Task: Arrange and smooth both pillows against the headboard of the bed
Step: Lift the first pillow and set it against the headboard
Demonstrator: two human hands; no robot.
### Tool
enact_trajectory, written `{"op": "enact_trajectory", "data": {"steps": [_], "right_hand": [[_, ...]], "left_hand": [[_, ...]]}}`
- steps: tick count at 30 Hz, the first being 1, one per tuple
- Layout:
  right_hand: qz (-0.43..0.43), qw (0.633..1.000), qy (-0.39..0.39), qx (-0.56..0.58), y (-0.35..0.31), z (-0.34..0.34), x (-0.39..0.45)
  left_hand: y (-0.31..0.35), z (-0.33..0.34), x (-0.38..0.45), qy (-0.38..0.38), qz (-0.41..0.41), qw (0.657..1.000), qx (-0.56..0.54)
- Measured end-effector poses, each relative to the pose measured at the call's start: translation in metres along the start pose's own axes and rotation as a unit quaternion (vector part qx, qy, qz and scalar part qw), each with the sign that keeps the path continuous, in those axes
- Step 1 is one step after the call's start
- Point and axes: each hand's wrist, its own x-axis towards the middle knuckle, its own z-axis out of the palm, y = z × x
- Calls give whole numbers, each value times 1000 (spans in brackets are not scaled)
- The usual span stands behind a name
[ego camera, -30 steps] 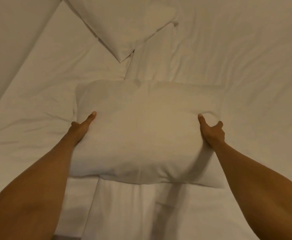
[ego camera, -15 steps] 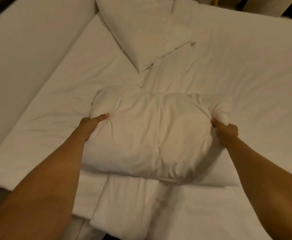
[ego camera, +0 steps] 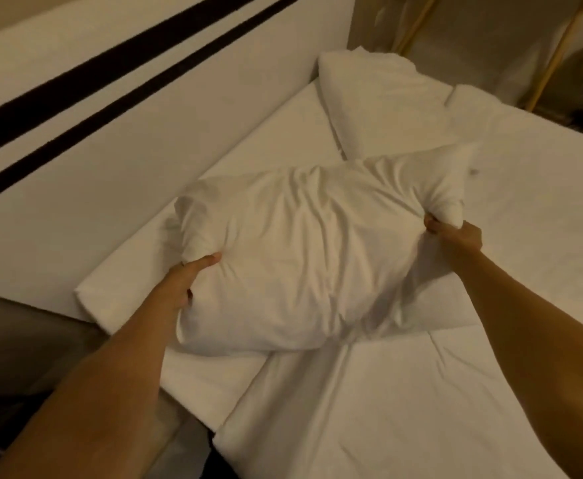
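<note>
A white near pillow is bunched and wrinkled, lifted partly off the sheet in the middle of the bed. My left hand grips its left end. My right hand pinches its right corner. A second white pillow lies flat farther back, close to the padded headboard, which runs along the left and carries two dark stripes.
The white fitted sheet shows between the pillows and the headboard. A folded white duvet covers the bed below the near pillow. Beyond the bed's far side stand a beige wall and gold-coloured rails.
Both hands closed on the near pillow's ends and lifted it, bunching it and swinging it toward the headboard. My view rose, bringing the striped headboard into sight.
</note>
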Motion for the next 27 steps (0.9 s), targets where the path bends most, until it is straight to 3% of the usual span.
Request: {"op": "enact_trajectory", "data": {"steps": [11, 19, 27], "right_hand": [[-129, 984, -107, -65, -120, 186, -12], [-209, 956, -159, -132, -172, 315, -3], [-226, 946, -141, -184, -192, 392, 18]], "left_hand": [[-2, -102, -16, 21, -38, 985, -164], [-32, -147, 33, 58, -76, 978, -188], [-32, -162, 74, 77, -64, 978, -185]]}}
